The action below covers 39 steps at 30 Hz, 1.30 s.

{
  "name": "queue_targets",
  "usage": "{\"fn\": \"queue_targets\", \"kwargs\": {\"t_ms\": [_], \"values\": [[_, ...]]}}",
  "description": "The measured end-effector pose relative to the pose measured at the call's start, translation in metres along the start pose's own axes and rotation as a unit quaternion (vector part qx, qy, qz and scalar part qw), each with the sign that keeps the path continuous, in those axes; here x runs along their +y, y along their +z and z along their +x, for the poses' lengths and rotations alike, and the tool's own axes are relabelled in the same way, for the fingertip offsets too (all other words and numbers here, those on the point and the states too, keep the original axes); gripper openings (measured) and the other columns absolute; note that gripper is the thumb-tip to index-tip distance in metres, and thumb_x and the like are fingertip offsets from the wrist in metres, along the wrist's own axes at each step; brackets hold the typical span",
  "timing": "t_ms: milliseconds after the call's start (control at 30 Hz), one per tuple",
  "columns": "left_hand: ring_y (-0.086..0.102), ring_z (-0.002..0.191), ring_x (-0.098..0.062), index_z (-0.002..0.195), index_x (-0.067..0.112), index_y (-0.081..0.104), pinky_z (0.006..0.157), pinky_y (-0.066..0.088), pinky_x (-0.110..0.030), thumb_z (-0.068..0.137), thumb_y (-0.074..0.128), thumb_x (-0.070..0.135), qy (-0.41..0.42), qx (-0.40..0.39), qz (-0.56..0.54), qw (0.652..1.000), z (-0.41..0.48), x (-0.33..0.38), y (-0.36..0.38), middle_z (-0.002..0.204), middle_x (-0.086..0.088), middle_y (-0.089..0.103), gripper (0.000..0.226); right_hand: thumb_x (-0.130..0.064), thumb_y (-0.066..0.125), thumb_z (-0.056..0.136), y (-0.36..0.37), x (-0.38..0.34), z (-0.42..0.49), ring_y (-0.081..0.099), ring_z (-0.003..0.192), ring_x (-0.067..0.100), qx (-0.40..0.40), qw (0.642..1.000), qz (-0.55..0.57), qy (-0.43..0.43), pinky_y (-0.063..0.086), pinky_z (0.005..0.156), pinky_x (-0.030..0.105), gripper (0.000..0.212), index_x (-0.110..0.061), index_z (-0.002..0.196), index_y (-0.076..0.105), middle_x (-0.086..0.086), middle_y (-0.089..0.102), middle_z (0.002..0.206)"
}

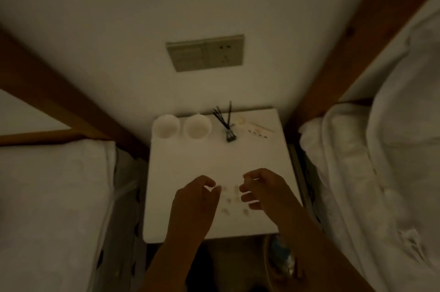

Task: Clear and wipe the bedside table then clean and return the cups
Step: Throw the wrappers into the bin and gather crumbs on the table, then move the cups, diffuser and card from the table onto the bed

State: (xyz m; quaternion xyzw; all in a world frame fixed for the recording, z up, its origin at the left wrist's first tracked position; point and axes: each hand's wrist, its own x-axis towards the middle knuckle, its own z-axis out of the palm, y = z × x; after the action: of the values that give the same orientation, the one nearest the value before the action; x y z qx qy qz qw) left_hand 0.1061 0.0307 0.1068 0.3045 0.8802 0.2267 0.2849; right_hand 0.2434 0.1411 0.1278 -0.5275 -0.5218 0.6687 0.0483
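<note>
A white bedside table stands against the wall in dim light. Two white cups sit side by side at its back left edge. A bundle of black cable ties lies beside them, with pale paper scraps at the back right. Several small pale bits lie near the front. My left hand and my right hand hover over those bits, fingers curled with thumb and forefinger close together. In this light I cannot make out whether either hand holds anything.
White-sheeted beds flank the table, one on the left and one on the right, with wooden headboards. A socket and switch panel is on the wall above. A bin with a blue item stands below the table's front right.
</note>
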Motion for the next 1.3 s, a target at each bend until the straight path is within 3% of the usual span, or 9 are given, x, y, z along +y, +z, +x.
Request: {"fn": "queue_targets", "kwargs": {"t_ms": [133, 233, 300, 400, 533, 733, 833, 1067, 1300], "values": [[0.054, 0.065, 0.004, 0.097, 0.035, 0.054, 0.061, 0.040, -0.015, 0.089, 0.056, 0.051, 0.031, 0.028, 0.041, 0.998, 0.031, -0.016, -0.031, 0.069, 0.017, 0.055, 0.018, -0.030, 0.064, 0.089, 0.035, -0.029, 0.023, 0.070, 0.083, 0.016, 0.000, 0.993, -0.102, -0.051, 0.059, 0.078, 0.038, 0.017, -0.025, 0.105, 0.058, 0.001, 0.069, 0.096], [0.058, 0.073, -0.002, 0.116, 0.030, 0.054, 0.074, 0.045, -0.022, 0.090, 0.054, 0.051, 0.067, 0.046, 0.059, 0.995, 0.064, -0.027, -0.056, 0.074, 0.015, 0.058, 0.034, -0.033, 0.065, 0.088, 0.071, -0.051, 0.050, 0.068, 0.087, 0.015, 0.012, 0.990, -0.126, -0.064, 0.058, 0.083, 0.038, 0.026, -0.024, 0.111, 0.056, -0.001, 0.068, 0.096], [0.063, 0.086, -0.007, 0.130, 0.029, 0.047, 0.081, 0.051, -0.027, 0.092, 0.050, 0.053, 0.099, 0.044, 0.086, 0.990, 0.085, -0.033, -0.069, 0.090, 0.010, 0.066, 0.046, -0.033, 0.065, 0.088, 0.090, -0.063, 0.070, 0.064, 0.089, 0.012, 0.032, 0.984, -0.157, -0.078, 0.055, 0.081, 0.032, 0.034, -0.021, 0.118, 0.054, -0.003, 0.065, 0.099], [0.059, 0.109, -0.017, 0.145, 0.025, 0.030, 0.092, 0.051, -0.037, 0.092, 0.047, 0.054, 0.123, 0.033, 0.111, 0.986, 0.116, -0.048, -0.079, 0.121, 0.001, 0.059, 0.063, -0.038, 0.061, 0.090, 0.115, -0.071, 0.101, 0.059, 0.101, 0.017, 0.089, 0.929, -0.323, -0.158, 0.045, 0.082, 0.024, 0.046, -0.020, 0.129, 0.046, 0.002, 0.056, 0.118], [0.039, 0.129, -0.029, 0.153, 0.021, 0.006, 0.101, 0.043, -0.044, 0.089, 0.047, 0.060, 0.143, 0.013, 0.211, 0.967, 0.152, -0.061, -0.080, 0.146, -0.010, 0.033, 0.085, -0.043, 0.060, 0.089, 0.130, -0.070, 0.132, 0.046, 0.124, 0.033, 0.120, 0.863, -0.449, -0.197, 0.045, 0.094, 0.040, 0.066, -0.019, 0.143, 0.031, 0.012, 0.037, 0.140], [0.012, 0.144, -0.040, 0.152, 0.029, -0.011, 0.109, 0.034, -0.057, 0.085, 0.058, 0.059, 0.143, 0.020, 0.243, 0.959, 0.188, -0.064, -0.054, 0.159, -0.015, 0.005, 0.101, -0.045, 0.066, 0.084, 0.138, -0.064, 0.175, 0.011, 0.145, 0.042, 0.108, 0.840, -0.507, -0.159, 0.034, 0.111, 0.055, 0.091, -0.025, 0.153, 0.009, 0.016, 0.009, 0.158], [0.008, 0.145, -0.038, 0.152, 0.033, -0.006, 0.109, 0.034, -0.056, 0.088, 0.061, 0.044, 0.136, 0.024, 0.228, 0.964, 0.200, -0.070, -0.035, 0.161, -0.011, -0.002, 0.093, -0.041, 0.067, 0.085, 0.137, -0.057, 0.192, 0.019, 0.143, 0.040, 0.102, 0.829, -0.522, -0.174, 0.038, 0.108, 0.051, 0.091, -0.028, 0.153, 0.008, 0.016, 0.009, 0.158], [0.027, 0.126, -0.035, 0.140, 0.032, 0.023, 0.095, 0.047, -0.046, 0.081, 0.069, 0.030, 0.077, 0.047, 0.168, 0.982, 0.191, -0.085, -0.034, 0.145, -0.011, 0.019, 0.075, -0.038, 0.072, 0.076, 0.136, -0.049, 0.187, 0.039, 0.121, 0.036, 0.098, 0.781, -0.587, -0.188, 0.053, 0.087, 0.041, 0.081, -0.027, 0.144, 0.028, 0.014, 0.030, 0.139], [0.030, 0.126, -0.032, 0.139, 0.034, 0.025, 0.094, 0.049, -0.045, 0.080, 0.067, 0.037, -0.105, 0.101, 0.091, 0.985, 0.098, -0.169, -0.063, 0.142, -0.006, 0.022, 0.073, -0.038, 0.075, 0.074, 0.213, -0.045, 0.149, 0.038, 0.119, 0.027, -0.069, 0.734, -0.605, -0.301, 0.055, 0.086, 0.035, 0.088, -0.033, 0.145, 0.024, 0.006, 0.027, 0.139]]}}
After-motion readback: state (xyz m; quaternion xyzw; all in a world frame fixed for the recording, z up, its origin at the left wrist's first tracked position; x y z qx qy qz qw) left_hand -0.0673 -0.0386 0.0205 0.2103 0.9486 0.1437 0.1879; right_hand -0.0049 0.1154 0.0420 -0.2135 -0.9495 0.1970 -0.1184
